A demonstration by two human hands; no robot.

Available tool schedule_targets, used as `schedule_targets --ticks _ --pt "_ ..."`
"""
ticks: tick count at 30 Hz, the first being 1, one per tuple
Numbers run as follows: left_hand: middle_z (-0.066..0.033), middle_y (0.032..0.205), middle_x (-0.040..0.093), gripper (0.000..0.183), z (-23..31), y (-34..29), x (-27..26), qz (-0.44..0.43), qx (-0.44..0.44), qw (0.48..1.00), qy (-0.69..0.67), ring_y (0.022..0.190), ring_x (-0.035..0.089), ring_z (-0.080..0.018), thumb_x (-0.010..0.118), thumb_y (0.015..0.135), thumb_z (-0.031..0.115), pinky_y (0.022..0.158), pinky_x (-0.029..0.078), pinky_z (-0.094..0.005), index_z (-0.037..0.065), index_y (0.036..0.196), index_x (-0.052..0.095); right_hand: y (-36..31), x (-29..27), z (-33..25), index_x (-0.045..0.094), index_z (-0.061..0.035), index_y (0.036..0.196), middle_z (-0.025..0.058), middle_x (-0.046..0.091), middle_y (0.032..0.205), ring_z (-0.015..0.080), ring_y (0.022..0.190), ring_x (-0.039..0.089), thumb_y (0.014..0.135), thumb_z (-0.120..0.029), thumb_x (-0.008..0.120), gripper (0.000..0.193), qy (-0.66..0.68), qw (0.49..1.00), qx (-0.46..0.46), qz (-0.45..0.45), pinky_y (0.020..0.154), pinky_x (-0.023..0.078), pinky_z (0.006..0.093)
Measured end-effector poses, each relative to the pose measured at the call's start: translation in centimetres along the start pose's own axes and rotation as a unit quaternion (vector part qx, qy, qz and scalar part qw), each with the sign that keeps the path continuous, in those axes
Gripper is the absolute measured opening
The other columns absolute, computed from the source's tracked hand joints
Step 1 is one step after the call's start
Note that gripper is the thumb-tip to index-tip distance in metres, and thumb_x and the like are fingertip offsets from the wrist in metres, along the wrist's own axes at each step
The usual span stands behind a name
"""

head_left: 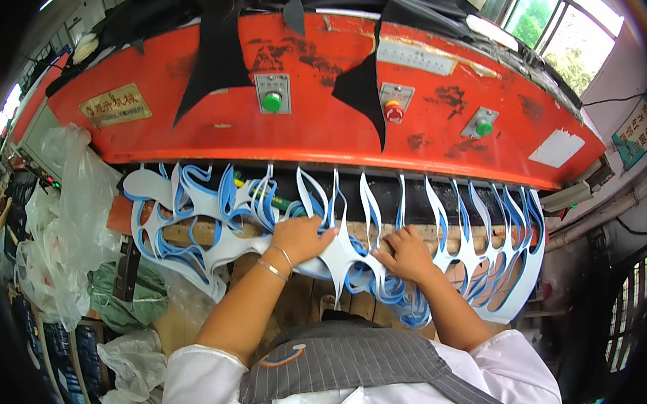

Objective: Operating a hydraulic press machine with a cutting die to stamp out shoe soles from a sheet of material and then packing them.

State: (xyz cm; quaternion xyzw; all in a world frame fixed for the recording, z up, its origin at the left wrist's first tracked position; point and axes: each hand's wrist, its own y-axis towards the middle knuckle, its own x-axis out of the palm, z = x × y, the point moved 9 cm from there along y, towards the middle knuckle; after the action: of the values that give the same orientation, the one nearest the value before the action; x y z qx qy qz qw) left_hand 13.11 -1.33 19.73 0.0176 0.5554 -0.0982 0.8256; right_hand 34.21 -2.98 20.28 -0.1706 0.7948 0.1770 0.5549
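Observation:
A layered web of white and blue sheet (338, 263), full of large cut-out holes, hangs in thin strips from under a red machine and droops over its front edge. My left hand (296, 240), a bracelet on its wrist, is closed on the web left of the middle, with the thumb pointing right. To its right, my right hand (407, 254) grips the web with bent fingers, knuckles up. The fingertips of both hands are partly hidden by the material. Loops of blue and white layers hang between and below the hands.
The red machine (319, 114) spans the far side, with green buttons (272, 101) and a red stop button (393, 110). Black scraps (361, 90) dangle over its face. Clear plastic bags (81, 178) hang at the left. A wooden edge (442, 234) runs behind the web.

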Motion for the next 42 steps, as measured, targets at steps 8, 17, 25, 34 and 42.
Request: schedule_targets --ticks 8,17,25,34,42 --pt "-0.019 0.084 0.069 0.057 0.3 -1.8 2.5 0.019 -0.054 0.998 0.022 0.081 0.067 -0.0368 0.05 0.085 0.058 0.072 0.052 -0.0473 0.004 0.084 0.071 -2.3 1.9 1.2 0.069 0.0063 0.091 0.0226 0.063 0.095 0.0361 0.098 0.051 0.084 -0.055 0.061 0.062 0.019 1.0 0.006 0.019 0.089 0.044 0.0412" --pt "-0.0231 0.084 0.068 0.055 -1.2 -11.1 5.9 -0.145 0.031 0.979 -0.138 0.079 0.066 -0.0415 0.062 0.084 0.052 0.073 0.051 -0.0452 -0.001 0.097 0.063 -10.2 3.1 -0.1 0.07 -0.001 0.103 0.0194 0.068 0.099 0.0343 0.09 0.061 0.08 -0.053 0.069 0.057 0.204 0.949 -0.026 -0.239 0.082 0.05 0.0407" --pt "-0.0093 0.077 0.065 0.018 1.4 -6.9 -2.8 0.172 0.08 0.982 0.018 0.079 0.064 -0.0304 0.066 0.082 0.028 0.066 0.051 -0.0414 0.01 0.084 0.064 0.0 0.4 -7.7 0.068 -0.0063 0.102 0.0143 0.064 0.11 0.0309 0.104 0.06 0.08 -0.021 0.071 0.027 0.111 0.973 -0.176 0.101 0.083 0.052 0.0382" --pt "-0.008 0.087 0.057 0.021 -1.8 -11.9 7.2 0.171 0.184 0.966 -0.06 0.084 0.057 -0.0294 0.075 0.07 0.013 0.073 0.047 -0.0405 0.009 0.086 0.062 -1.7 10.9 -12.4 0.064 -0.006 0.088 0.0079 0.056 0.088 0.0278 0.096 0.052 0.073 -0.007 0.067 0.015 0.088 0.929 -0.358 0.016 0.083 0.047 0.0353" --pt "-0.0115 0.082 0.056 0.015 -1.6 -12.4 1.4 0.135 0.18 0.915 -0.336 0.075 0.056 -0.0292 0.074 0.073 0.008 0.07 0.047 -0.0354 0.002 0.083 0.064 -0.9 5.5 -14.6 0.067 -0.008 0.088 0.0099 0.062 0.085 0.0313 0.086 0.055 0.076 -0.008 0.07 0.012 0.2 0.913 -0.356 -0.001 0.079 0.046 0.0391"
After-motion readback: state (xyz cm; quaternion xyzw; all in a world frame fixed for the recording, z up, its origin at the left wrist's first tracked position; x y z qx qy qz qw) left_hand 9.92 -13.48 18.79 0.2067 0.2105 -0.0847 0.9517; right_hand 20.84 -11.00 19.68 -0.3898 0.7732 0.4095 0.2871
